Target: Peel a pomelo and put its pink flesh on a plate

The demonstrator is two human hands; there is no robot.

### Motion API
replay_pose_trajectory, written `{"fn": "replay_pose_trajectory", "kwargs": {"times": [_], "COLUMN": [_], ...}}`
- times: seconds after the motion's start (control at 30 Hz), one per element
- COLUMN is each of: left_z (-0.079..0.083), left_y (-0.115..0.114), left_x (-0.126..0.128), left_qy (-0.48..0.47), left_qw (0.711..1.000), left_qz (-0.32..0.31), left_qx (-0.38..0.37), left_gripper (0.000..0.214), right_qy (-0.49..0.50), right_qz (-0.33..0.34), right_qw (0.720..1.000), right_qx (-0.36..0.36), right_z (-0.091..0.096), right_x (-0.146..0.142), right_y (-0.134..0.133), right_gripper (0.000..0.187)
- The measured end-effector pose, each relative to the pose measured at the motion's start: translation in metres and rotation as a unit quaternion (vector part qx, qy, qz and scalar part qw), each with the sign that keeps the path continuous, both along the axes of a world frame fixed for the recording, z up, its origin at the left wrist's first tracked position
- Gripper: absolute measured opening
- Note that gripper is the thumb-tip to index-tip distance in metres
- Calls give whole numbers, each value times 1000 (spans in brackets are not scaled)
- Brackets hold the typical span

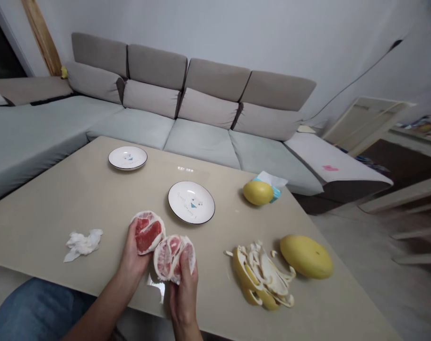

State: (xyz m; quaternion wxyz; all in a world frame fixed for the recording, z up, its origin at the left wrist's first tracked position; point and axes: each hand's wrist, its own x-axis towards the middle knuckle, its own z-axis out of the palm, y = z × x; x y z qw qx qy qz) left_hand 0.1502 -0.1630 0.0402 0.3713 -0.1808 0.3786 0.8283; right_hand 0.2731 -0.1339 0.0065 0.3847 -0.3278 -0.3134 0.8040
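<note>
A peeled pomelo has been split into two pieces above the near edge of the beige table (59, 203). My left hand (132, 255) grips the left piece (148, 232), whose red flesh faces up. My right hand (185, 289) holds the right piece (172, 258), pink segments wrapped in white pith. The two pieces are close together, nearly touching. A pile of yellow pomelo peel (261, 277) lies to the right of my hands.
Two white plates (191, 202) (127, 157) sit farther back. A crumpled tissue (82, 244) lies at left. Two whole yellow pomelos (305, 255) (258, 192) rest at right, the far one beside a tissue pack (274, 182). A grey sofa (201, 137) stands behind.
</note>
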Motion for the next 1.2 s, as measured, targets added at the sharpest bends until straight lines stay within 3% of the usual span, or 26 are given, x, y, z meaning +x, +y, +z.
{"fn": "replay_pose_trajectory", "kwargs": {"times": [0.13,0.3,0.5,0.7,0.83,1.0,1.07,1.17,1.2], "left_z": [-5,-10,-18,-27,-27,-29,-30,-29,-29], "left_y": [-3,-7,4,17,15,3,-3,-12,-15], "left_x": [-17,-47,-72,-90,-91,-91,-86,-63,-52], "left_qy": [35,190,355,485,562,615,629,664,702], "left_qw": [998,976,919,826,751,692,677,646,616], "left_qz": [15,45,-31,-129,-132,-155,-147,-86,-58], "left_qx": [-39,-94,-169,-255,-321,-344,-352,-365,-352], "left_gripper": [21,32,54,52,51,58,61,60,56], "right_qy": [-6,-49,-34,-17,5,-19,-27,-33,-32], "right_qz": [-27,-30,-22,-1,36,66,69,69,69], "right_qw": [998,997,999,1000,998,997,997,997,997], "right_qx": [-53,-50,-18,-25,-48,-31,-24,-26,-28], "right_z": [-7,-10,-7,-9,-5,1,1,1,1], "right_x": [10,27,20,16,19,27,31,36,37], "right_y": [4,17,28,37,44,55,58,62,63], "right_gripper": [53,61,60,49,41,43,43,45,46]}}
